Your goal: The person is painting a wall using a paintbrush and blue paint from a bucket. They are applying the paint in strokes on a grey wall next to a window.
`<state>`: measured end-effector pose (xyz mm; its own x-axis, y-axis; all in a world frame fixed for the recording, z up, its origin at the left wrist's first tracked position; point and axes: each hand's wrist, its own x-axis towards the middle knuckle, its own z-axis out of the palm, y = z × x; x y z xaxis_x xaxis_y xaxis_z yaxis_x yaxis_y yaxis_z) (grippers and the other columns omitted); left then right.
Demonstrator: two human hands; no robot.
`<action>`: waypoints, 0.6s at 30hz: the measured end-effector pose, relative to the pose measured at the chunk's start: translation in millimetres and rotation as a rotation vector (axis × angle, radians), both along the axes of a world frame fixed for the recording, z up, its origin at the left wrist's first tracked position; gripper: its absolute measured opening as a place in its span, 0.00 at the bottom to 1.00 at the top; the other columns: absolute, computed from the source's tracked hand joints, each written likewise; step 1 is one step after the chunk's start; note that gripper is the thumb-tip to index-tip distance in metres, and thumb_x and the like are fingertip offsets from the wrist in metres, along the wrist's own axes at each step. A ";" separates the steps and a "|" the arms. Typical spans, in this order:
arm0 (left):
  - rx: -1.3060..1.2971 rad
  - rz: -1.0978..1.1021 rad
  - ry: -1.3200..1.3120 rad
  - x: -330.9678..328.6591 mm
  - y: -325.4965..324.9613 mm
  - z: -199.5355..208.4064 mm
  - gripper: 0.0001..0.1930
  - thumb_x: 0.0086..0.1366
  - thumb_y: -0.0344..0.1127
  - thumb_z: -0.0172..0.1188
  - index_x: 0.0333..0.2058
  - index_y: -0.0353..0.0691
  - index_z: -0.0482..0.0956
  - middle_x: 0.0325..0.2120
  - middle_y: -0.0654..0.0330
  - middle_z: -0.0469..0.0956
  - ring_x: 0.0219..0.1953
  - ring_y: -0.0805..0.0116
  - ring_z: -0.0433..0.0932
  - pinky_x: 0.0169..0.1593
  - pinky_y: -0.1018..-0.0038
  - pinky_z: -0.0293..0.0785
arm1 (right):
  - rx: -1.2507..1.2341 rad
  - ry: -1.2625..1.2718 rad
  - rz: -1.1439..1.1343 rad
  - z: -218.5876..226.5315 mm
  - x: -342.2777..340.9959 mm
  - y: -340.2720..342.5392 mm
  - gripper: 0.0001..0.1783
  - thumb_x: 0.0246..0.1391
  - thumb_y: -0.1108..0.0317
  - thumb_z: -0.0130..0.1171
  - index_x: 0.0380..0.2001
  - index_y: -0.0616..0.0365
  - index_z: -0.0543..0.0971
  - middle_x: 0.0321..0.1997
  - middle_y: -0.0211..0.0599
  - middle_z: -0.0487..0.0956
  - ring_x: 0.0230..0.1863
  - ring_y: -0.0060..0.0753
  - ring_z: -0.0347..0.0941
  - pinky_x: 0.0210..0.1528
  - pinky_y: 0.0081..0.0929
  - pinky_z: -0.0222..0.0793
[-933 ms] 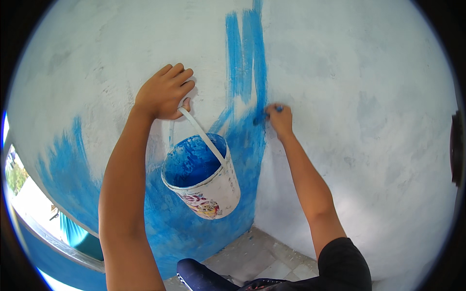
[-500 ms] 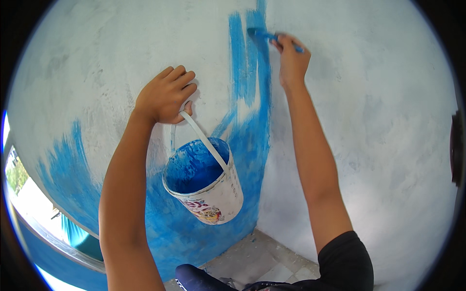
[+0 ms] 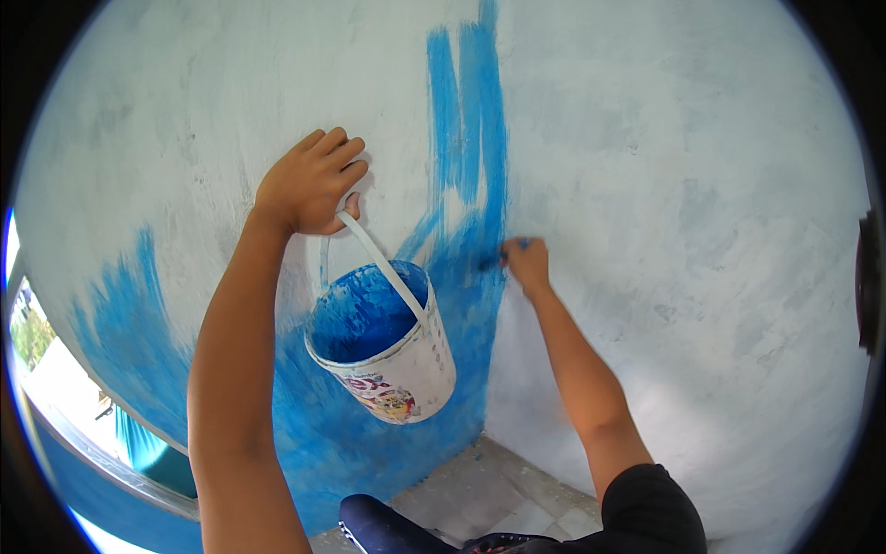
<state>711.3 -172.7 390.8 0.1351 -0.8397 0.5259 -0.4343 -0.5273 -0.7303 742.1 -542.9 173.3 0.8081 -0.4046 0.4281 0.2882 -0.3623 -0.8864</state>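
From my left hand (image 3: 318,180), raised against the wall, hangs a white bucket (image 3: 415,379) by its handle, which loops over the thumb side. The bucket tilts toward me and shows blue paint (image 3: 365,319) inside, with smears up its inner wall. My right hand (image 3: 527,263) is closed round a paintbrush (image 3: 492,262) at the wall corner, right of the bucket. The dark bristles are blurred and lie against the blue-painted wall. Most of the brush handle is hidden in the fingers. Fresh blue strokes (image 3: 471,111) run up the pale wall above.
The pale right-hand wall (image 3: 692,258) meets the partly blue wall at the corner. Grey floor (image 3: 461,489) shows below, beside my dark-clothed leg (image 3: 392,526). At the far left is a bright opening with teal cloth (image 3: 143,443).
My right hand has swept the brush down along the corner, from near the top of the strokes to bucket-rim height. The left hand and bucket have barely shifted.
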 end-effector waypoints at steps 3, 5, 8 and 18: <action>0.006 0.004 0.009 -0.2 0.4 1.1 0.18 0.48 0.40 0.66 0.37 0.37 0.82 0.48 0.52 0.78 0.51 0.52 0.74 0.58 0.60 0.76 | 0.241 -0.204 -0.022 94.9 18.1 9.9 0.11 0.56 0.72 0.58 0.28 0.69 0.86 0.26 0.43 0.84 0.25 0.34 0.79 0.31 0.33 0.76; 0.011 0.014 -0.001 -4.9 2.9 3.2 0.18 0.48 0.40 0.66 0.37 0.37 0.82 0.49 0.52 0.78 0.51 0.51 0.74 0.58 0.60 0.76 | 0.391 -0.390 0.034 161.4 12.3 21.9 0.11 0.57 0.73 0.59 0.32 0.72 0.87 0.29 0.46 0.84 0.27 0.36 0.80 0.34 0.32 0.76; 0.009 0.018 -0.001 -6.5 5.4 3.7 0.18 0.49 0.41 0.65 0.37 0.37 0.82 0.49 0.52 0.78 0.52 0.51 0.74 0.58 0.60 0.77 | 0.615 -0.664 0.241 213.2 -2.0 32.7 0.13 0.59 0.72 0.63 0.40 0.73 0.87 0.39 0.49 0.86 0.37 0.40 0.85 0.43 0.30 0.79; 0.016 -0.035 -0.047 -6.0 1.9 2.8 0.19 0.50 0.43 0.66 0.38 0.38 0.85 0.47 0.53 0.80 0.50 0.54 0.74 0.55 0.61 0.77 | 0.395 -0.423 0.107 -22.1 -26.8 59.0 0.16 0.69 0.69 0.58 0.39 0.75 0.87 0.40 0.48 0.88 0.38 0.34 0.85 0.47 0.32 0.82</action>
<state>705.3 -170.8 393.5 0.0807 -0.8518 0.5176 -0.4173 -0.5005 -0.7585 715.4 -483.9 151.1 0.6450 -0.5249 0.5554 0.6629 0.0228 -0.7484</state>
